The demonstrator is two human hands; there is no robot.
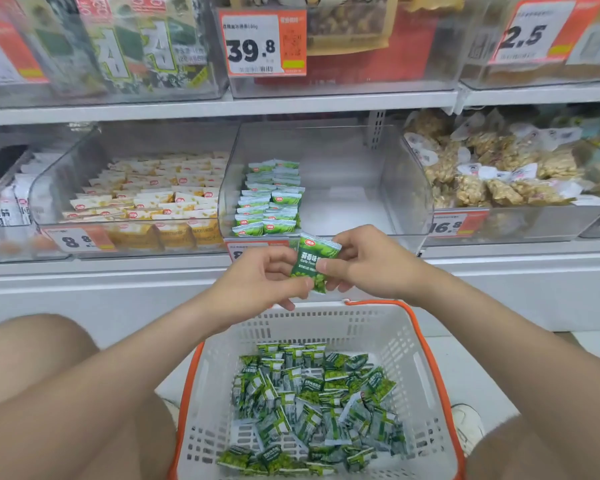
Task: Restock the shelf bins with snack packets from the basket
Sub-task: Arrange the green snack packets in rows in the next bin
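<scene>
Above the basket (399,344), my left hand (267,275) and right hand (368,261) both pinch one green packet (314,259) with curled fingers; the clear bin (343,188) behind holds two stacked rows.

Lower shelf (153,268) carries row of clear bins. Left bin (49,188): yellow packets (160,188). Middle bin (407,188): green packets (269,199) stacked along left wall. Right bin (534,221): nut bags (482,181). Basket (326,329) sits on floor (465,368) below.

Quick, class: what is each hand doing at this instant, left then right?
Left hand: fingers curled, pinching the green snack packet at its lower left.
Right hand: fingers curled, pinching the same packet on its right side.
</scene>
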